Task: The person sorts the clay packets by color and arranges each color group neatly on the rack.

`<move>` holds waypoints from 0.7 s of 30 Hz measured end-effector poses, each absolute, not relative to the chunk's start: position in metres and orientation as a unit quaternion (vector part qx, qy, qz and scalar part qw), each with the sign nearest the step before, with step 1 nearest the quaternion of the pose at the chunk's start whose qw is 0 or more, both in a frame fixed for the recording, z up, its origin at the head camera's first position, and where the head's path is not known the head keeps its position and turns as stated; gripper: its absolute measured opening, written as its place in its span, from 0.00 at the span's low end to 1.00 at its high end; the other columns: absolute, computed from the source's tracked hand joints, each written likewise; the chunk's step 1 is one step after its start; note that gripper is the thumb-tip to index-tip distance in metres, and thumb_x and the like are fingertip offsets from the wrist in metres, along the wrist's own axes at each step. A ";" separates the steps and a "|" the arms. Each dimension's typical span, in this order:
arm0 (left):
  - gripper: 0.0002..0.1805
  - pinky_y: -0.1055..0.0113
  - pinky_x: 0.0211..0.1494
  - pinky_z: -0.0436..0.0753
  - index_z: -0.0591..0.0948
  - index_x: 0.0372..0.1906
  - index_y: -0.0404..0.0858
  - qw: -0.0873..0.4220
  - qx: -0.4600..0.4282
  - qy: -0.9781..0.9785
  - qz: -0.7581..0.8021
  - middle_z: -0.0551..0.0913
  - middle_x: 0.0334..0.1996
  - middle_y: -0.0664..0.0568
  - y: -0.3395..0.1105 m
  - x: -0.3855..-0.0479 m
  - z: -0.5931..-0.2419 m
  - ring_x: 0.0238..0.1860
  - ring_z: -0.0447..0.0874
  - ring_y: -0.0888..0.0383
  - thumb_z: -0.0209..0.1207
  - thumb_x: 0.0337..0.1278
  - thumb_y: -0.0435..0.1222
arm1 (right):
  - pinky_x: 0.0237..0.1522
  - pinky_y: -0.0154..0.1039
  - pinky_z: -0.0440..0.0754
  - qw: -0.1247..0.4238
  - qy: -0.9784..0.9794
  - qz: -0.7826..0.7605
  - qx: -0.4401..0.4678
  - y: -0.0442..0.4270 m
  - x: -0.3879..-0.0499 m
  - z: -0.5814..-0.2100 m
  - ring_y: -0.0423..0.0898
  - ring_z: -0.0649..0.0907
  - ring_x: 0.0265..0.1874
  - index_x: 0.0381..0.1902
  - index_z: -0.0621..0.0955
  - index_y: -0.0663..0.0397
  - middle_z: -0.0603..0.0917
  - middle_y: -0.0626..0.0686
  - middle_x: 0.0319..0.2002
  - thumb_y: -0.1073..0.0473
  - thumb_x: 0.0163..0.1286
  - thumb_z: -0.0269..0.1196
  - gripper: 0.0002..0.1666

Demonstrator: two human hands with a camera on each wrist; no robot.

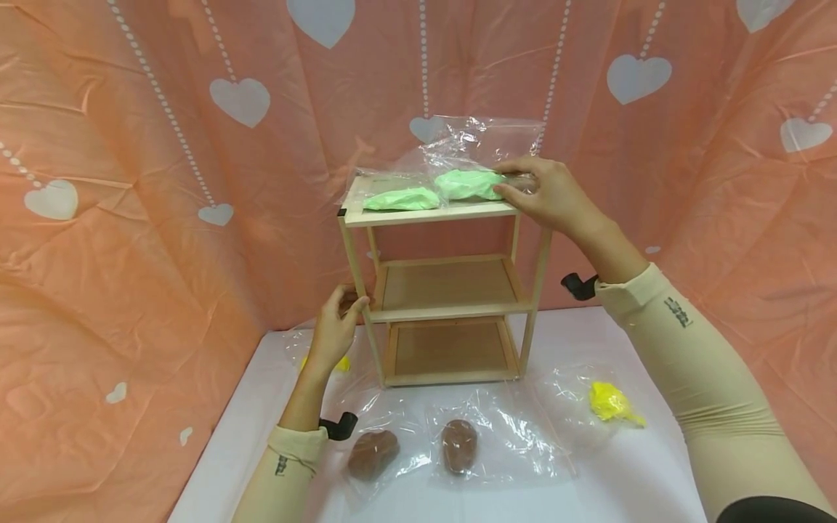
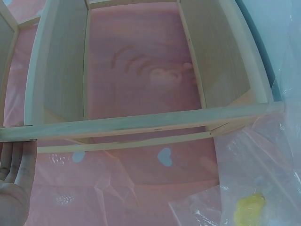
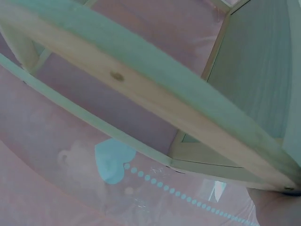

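A small wooden three-tier shelf [image 1: 451,312] stands on the table. My left hand [image 1: 336,327] holds its left front post at middle-tier height, thumb in front; in the left wrist view the fingers [image 2: 19,162] meet the post. On the top tier lie two clear plastic bags, each with a light green lump: a left lump [image 1: 402,199] and a right lump [image 1: 467,184]. My right hand [image 1: 556,192] reaches over the top tier's right end and pinches the bag at the right lump's edge. In the right wrist view only part of that hand [image 3: 277,207] shows beside the shelf corner.
Two bagged brown lumps, a left one [image 1: 373,455] and a right one [image 1: 460,446], lie before the shelf. A bagged yellow lump [image 1: 611,403] is at right; another [image 1: 342,363] is partly hidden behind my left hand. A pink curtain [image 1: 150,290] with hearts hangs behind.
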State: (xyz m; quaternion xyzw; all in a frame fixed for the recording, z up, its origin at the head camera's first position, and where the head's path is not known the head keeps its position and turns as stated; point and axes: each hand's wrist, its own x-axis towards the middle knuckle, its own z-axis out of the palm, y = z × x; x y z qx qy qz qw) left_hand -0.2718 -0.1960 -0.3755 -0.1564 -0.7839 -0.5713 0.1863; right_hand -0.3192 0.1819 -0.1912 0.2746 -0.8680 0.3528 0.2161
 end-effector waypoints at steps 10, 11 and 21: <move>0.14 0.61 0.61 0.84 0.79 0.60 0.29 0.191 -0.147 -0.798 -0.553 0.86 0.51 0.34 -0.196 -0.271 -0.376 0.57 0.86 0.39 0.58 0.81 0.35 | 0.73 0.59 0.73 0.270 -0.844 0.354 0.298 0.184 -0.323 -0.199 0.61 0.79 0.68 0.66 0.83 0.62 0.84 0.63 0.63 0.60 0.76 0.70 0.24; 0.15 0.61 0.61 0.84 0.79 0.60 0.29 0.190 -0.147 -0.798 -0.552 0.86 0.51 0.34 -0.196 -0.271 -0.376 0.57 0.86 0.39 0.58 0.81 0.36 | 0.74 0.57 0.73 0.279 -0.840 0.355 0.301 0.185 -0.323 -0.200 0.60 0.79 0.68 0.67 0.83 0.62 0.84 0.63 0.63 0.60 0.75 0.70 0.25; 0.14 0.75 0.54 0.80 0.80 0.58 0.30 0.199 -0.152 -0.791 -0.558 0.87 0.50 0.32 -0.196 -0.273 -0.377 0.55 0.87 0.37 0.60 0.79 0.35 | 0.63 0.44 0.80 0.349 -0.801 0.374 0.312 0.197 -0.319 -0.215 0.55 0.80 0.66 0.66 0.83 0.62 0.85 0.61 0.62 0.64 0.73 0.71 0.25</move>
